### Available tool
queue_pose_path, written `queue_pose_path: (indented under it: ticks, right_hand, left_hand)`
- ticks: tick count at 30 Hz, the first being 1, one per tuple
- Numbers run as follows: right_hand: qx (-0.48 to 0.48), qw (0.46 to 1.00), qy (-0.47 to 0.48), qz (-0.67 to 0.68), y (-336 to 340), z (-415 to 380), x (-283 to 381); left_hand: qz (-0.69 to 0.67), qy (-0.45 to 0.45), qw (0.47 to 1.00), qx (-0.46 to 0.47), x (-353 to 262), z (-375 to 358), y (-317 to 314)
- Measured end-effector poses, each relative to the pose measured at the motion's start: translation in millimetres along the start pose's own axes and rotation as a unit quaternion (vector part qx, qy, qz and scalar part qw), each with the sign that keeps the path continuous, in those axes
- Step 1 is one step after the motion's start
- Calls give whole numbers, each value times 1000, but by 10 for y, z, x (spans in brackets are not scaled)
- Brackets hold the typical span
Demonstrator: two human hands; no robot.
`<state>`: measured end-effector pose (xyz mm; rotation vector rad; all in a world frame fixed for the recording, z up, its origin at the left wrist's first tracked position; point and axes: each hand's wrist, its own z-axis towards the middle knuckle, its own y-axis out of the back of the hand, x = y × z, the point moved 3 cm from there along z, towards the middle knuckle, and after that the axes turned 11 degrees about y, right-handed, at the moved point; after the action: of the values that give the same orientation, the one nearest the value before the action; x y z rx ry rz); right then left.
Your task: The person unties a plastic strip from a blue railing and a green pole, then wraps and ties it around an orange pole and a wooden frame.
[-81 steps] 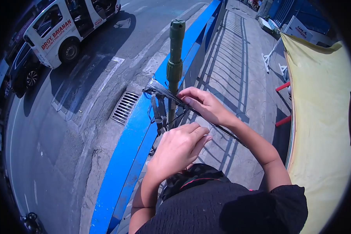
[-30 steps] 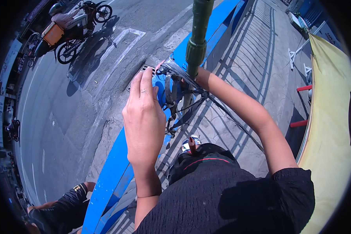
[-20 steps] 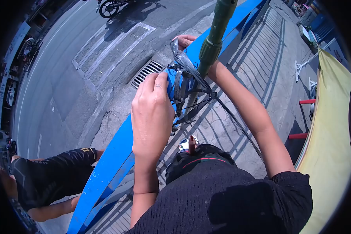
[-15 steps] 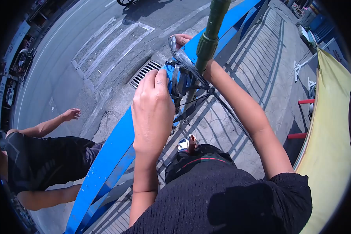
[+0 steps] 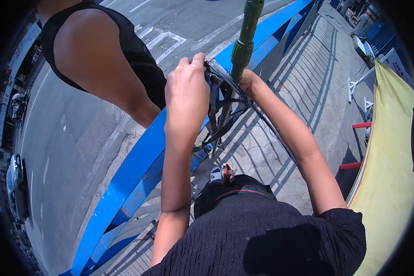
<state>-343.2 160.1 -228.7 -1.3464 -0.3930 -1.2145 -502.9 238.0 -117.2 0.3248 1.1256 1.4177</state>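
**Hands at the straps on the blue railing**

Taking the green pole (image 5: 242, 46) as the landmark: far to its left, across the blue railing (image 5: 138, 161) on the road side, another person's shoulder in a black sleeveless top (image 5: 110, 50) passes close by. Just left of the pole, the left hand (image 5: 187, 94) is clenched over the top of the dark straps (image 5: 216, 103), fingers curled down over them and knuckles up. The straps lie bunched against the pole's left side where it meets the railing, with loose ends hanging below the hand. Just right of the pole, the right hand (image 5: 249, 82) reaches in behind it (its fingers are hidden, so I cannot tell whether they grip anything). A thin dark cord (image 5: 276, 138) runs down beside that forearm.

A likely slip: with so many loose ends, a pull on the wrong one could slacken the binding, or the passer-by could jostle the left arm.
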Motion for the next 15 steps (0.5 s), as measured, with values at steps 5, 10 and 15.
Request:
queue_pose_path:
  ticks: [5,10,15]
  right_hand:
    - [-140,957,-16,-254,-255,-268,363]
    - [-55,893,-44,-445,-381,-656,864]
    - [-74,879,99,-462,-1201,-1118,1289]
  left_hand:
    - [-29,-19,997,-68,-31,-35,154]
    - [-79,-84,980,-162,-400,-171,435]
    - [-45,-293,949,-110,-851,-647,447]
